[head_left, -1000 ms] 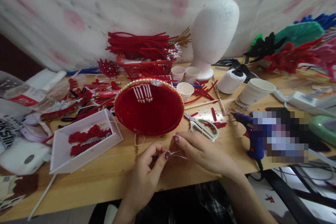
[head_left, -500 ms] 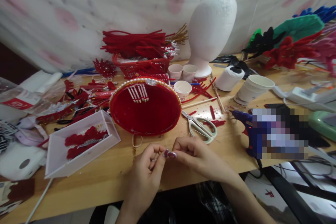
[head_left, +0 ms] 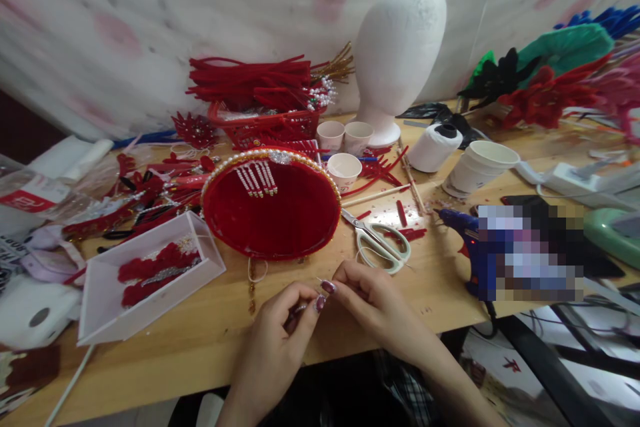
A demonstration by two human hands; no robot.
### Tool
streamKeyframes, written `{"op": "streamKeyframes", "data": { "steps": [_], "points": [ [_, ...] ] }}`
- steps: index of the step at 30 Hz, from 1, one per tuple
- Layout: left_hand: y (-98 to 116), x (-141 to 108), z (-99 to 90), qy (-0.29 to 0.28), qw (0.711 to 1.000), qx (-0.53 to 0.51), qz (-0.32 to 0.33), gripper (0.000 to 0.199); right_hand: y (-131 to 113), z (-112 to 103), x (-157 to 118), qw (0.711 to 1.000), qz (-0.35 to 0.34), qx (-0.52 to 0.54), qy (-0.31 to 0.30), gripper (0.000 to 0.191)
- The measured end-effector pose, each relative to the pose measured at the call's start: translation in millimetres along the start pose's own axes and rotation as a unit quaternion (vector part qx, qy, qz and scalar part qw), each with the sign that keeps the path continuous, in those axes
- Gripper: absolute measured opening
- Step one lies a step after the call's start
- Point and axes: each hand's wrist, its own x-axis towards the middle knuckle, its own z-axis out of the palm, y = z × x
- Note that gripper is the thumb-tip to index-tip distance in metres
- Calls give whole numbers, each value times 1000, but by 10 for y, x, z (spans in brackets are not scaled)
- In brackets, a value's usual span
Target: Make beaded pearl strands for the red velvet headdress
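Note:
Near the table's front edge, my left hand (head_left: pixel 280 330) is closed in a pinch, with a small, shiny, bead-like bit showing among its curled fingers. My right hand (head_left: pixel 373 297) pinches too, its thumb and finger close beside the left thumb. A thin, pale tip pokes out at the right fingertips; I cannot make out what it belongs to. Just beyond both hands stands a round red velvet headpiece (head_left: pixel 270 220) with a pearl-edged rim and several short bead strands. A gold chain (head_left: pixel 252 290) hangs below it. Scissors with pale green handles (head_left: pixel 383 247) lie beyond my right hand.
On the left is a white box (head_left: pixel 100 320) holding red velvet pieces. Behind are a red basket (head_left: pixel 270 125), paper cups (head_left: pixel 344 172), a foam head (head_left: pixel 400 47) and a thread spool (head_left: pixel 435 148). A blue glue gun (head_left: pixel 465 240) stands on the right.
My fingertips have drawn slightly apart, and a thin tip now shows between them. The whole view has shifted a little; the things on the table stay in place.

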Motion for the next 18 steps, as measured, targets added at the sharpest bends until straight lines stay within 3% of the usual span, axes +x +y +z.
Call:
{"op": "streamKeyframes", "data": {
  "steps": [3,7,10,12,18],
  "points": [
    [-9,-16,-6,-3,1000,26,15,23,-6,-10,-38,1000,0,-14,-7,30],
    [-40,-40,-25,64,985,96,132,20,-2,-33,-62,999,3,-5,-32,32],
    [-60,-50,-25,42,973,118,194,20,2,-42,-59,999,7,10,-48,34],
    [-67,-57,-6,22,975,96,197,22,3,-41,-56,998,6,10,-55,34],
    [-81,-95,60,68,983,51,165,23,22,-18,-89,998,4,-10,-68,35]
  ]
}}
